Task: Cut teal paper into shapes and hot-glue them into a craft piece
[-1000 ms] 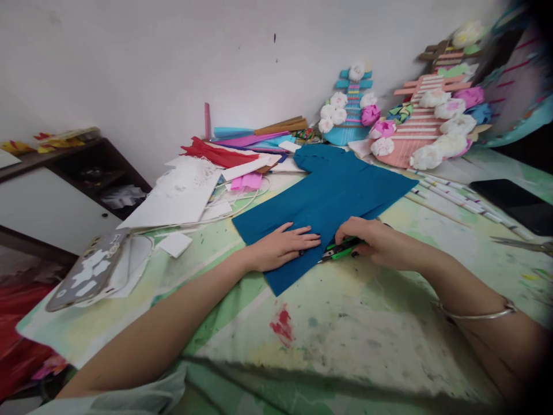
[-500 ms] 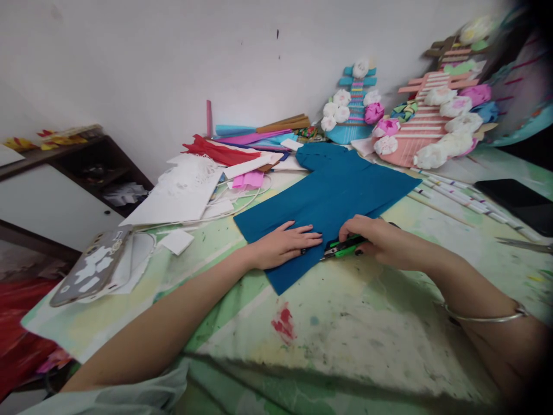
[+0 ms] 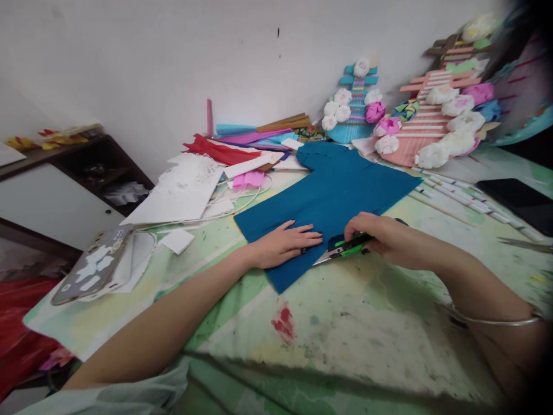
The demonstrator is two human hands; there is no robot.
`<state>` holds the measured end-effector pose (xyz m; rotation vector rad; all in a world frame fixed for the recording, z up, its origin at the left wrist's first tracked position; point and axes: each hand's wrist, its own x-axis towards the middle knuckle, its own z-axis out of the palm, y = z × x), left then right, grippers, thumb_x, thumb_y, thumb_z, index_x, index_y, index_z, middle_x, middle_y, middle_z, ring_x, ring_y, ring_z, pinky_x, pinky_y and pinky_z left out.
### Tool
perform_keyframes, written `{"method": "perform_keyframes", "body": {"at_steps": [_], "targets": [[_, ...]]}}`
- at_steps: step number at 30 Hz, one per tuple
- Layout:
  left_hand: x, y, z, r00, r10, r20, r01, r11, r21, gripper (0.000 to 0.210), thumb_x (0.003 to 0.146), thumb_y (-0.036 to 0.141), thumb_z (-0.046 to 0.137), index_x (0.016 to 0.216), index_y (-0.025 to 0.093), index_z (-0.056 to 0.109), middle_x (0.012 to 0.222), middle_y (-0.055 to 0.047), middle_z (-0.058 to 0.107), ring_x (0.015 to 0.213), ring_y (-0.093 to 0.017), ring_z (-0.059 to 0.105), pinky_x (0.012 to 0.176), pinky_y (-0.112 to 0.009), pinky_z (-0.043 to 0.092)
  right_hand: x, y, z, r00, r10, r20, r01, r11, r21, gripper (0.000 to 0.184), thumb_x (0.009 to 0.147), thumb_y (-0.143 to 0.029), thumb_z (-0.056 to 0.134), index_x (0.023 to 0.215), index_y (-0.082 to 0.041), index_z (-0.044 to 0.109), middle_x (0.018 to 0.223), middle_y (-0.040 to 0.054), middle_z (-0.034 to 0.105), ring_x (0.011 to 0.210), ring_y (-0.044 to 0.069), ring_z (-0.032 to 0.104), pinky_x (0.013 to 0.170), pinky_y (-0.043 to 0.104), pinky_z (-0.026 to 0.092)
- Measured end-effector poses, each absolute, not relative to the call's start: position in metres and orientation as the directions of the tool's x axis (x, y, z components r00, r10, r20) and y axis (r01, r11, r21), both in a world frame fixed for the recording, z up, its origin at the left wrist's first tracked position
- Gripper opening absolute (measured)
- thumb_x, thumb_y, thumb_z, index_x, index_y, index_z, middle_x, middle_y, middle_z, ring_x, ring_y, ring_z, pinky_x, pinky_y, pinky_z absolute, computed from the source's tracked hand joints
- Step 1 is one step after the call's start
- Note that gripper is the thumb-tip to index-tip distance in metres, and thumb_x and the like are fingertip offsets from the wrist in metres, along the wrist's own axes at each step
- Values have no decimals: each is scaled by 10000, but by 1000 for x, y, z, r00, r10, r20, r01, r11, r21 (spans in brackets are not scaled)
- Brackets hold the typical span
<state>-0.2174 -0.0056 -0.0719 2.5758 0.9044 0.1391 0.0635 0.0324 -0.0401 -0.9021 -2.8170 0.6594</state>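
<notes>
A dark blue sheet of crepe paper [image 3: 341, 184] lies folded over on the table, its near corner pointing at me. My left hand [image 3: 285, 245] rests flat on its near part, fingers stretched out to the right. In my right hand [image 3: 380, 236] is a green and black utility knife [image 3: 345, 249], fingers wrapped round its handle. The blade is out and points left, at the paper's near edge just below my left fingertips. Whether the blade touches the paper, I cannot tell.
Behind the sheet are white paper [image 3: 181, 190], red crepe paper [image 3: 220, 153] and coloured rolls. Lute-shaped crafts with paper flowers, one blue [image 3: 356, 129] and one pink [image 3: 410, 144], stand at the back right. Markers [image 3: 466, 202], a black phone [image 3: 518, 202] and scissors [image 3: 525, 244] lie right.
My right hand has shifted slightly to the right with the utility knife. More of the blade shows beyond the handle. My left hand and the blue paper have stayed in place.
</notes>
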Motion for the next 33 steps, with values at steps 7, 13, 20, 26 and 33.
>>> {"method": "perform_keyframes", "body": {"at_steps": [7,13,20,26,33], "targets": [[-218,-5,-73,784,620,-26,570,-702,428,466,987,272,242,1445,358,257,1518,51,299,1436,-177,146,1152,-454,13,49,25,-43,-837,547,-27,496,737,-459,385,662,24,426,945,-212,537,939,59,575,851,222,501,687,302,336],[-217,-5,-72,778,627,-42,584,-698,415,465,989,272,238,1445,360,257,1519,47,297,1436,-177,150,1152,-448,30,39,16,-42,-859,511,-34,459,739,-493,415,631,52,415,945,-202,510,923,56,535,873,218,482,702,299,338],[-218,-5,-72,786,617,-36,574,-707,414,459,991,257,252,1442,340,262,1521,56,291,1439,-155,125,1152,-431,8,54,22,-37,-842,537,-61,504,740,-446,454,637,62,401,970,-232,496,951,35,534,858,212,468,684,295,311],[-217,-5,-72,783,621,-38,578,-704,413,462,988,253,244,1441,343,269,1521,52,291,1439,-164,131,1152,-440,13,49,21,-37,-848,527,-53,489,741,-460,434,631,58,401,954,-213,502,935,48,534,859,216,468,687,297,320],[-216,-5,-71,778,626,-50,589,-700,403,484,972,236,258,1445,333,264,1522,37,292,1436,-184,151,1147,-474,34,34,13,-46,-887,461,-11,405,768,-496,455,607,66,404,962,-205,490,952,58,524,900,222,454,743,315,334]]}}
